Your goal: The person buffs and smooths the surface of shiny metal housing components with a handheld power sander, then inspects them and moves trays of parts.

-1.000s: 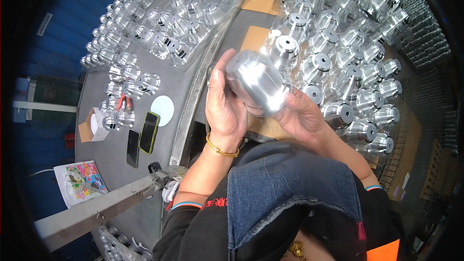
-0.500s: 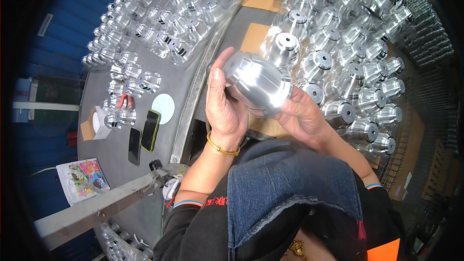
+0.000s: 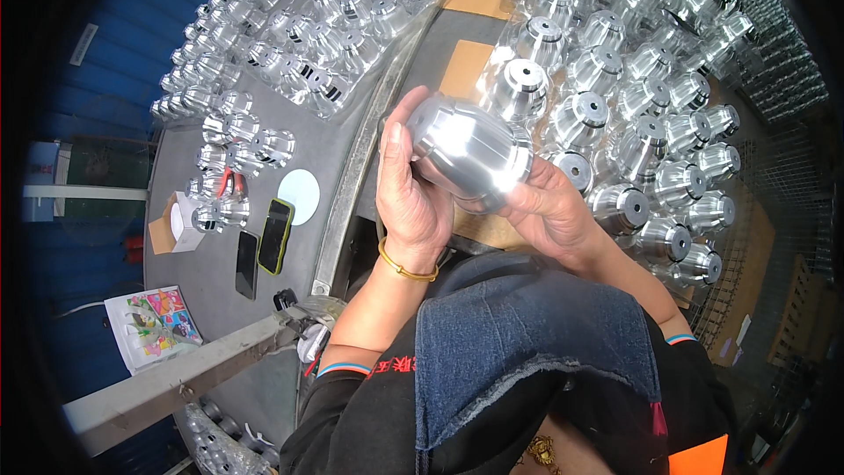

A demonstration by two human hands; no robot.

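Observation:
A shiny, turned metal part (image 3: 466,152), rounded and cup-like, lies tilted between my two hands above my lap. My left hand (image 3: 413,189) cups its left end and underside, with the fingers reaching up along the side. At its lower right rim, my right hand (image 3: 549,216) grips with the thumb in front; the other fingers are partly hidden behind the part. Just beyond, rows of similar metal parts (image 3: 578,119) stand in clear plastic trays, many with a dark hole in the top.
On the grey table (image 3: 303,260) at left are more metal parts (image 3: 321,44) in a clear tray, two phones (image 3: 275,238), a pale round disc (image 3: 299,196), a small open box (image 3: 176,224) and a colourful printed packet (image 3: 154,326). A metal bar (image 3: 185,369) crosses at lower left. Cardboard (image 3: 466,71) lies between table and trays.
Almost nothing differs. The view has shifted very slightly, and the metal part stays in both hands with the same grip.

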